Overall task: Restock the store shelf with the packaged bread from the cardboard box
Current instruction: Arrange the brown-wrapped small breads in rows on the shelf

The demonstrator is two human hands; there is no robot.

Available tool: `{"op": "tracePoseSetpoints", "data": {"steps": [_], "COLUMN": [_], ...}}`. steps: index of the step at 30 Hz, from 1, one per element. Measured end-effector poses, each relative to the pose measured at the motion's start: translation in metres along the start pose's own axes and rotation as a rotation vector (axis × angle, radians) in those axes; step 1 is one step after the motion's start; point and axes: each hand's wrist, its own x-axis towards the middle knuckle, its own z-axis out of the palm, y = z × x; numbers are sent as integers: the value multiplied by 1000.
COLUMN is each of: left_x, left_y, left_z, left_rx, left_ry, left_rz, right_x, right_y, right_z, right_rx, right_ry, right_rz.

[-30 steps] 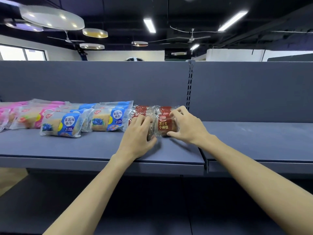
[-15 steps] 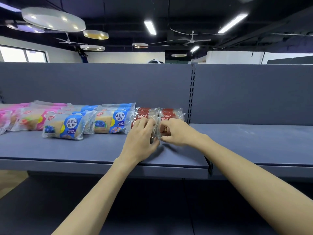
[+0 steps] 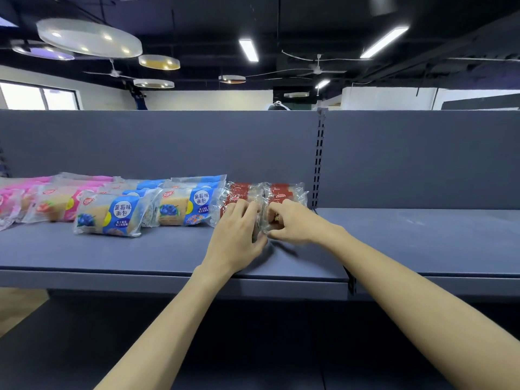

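Resting on shelf [image 3: 168, 249], both hands worked red bread packs [image 3: 284, 192] at right end of row, beside slotted upright [image 3: 319, 164]. Left hand [image 3: 236, 237] lay over left red pack, fingers curved onto wrapper, grip grasping it. Right hand [image 3: 295, 223] had grip pinching clear wrapper of right red pack. Blue bread packs [image 3: 180, 206] sat just left of red ones, touching; pink bread packs [image 3: 50, 204] further left. Right shelf section [image 3: 422, 235] held nothing visible. Cardboard box out of view.
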Motion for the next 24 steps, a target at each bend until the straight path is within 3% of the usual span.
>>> {"op": "tracePoseSetpoints", "data": {"steps": [16, 24], "left_x": [-2, -29], "left_y": [5, -22], "left_z": [-7, -49], "left_rx": [-14, 35], "left_ry": [0, -73], "left_rz": [3, 21], "right_x": [-31, -36], "right_y": [-10, -30], "right_z": [-20, -45], "right_rx": [-54, -93], "right_ry": [45, 109], "right_rz": [41, 80]}}
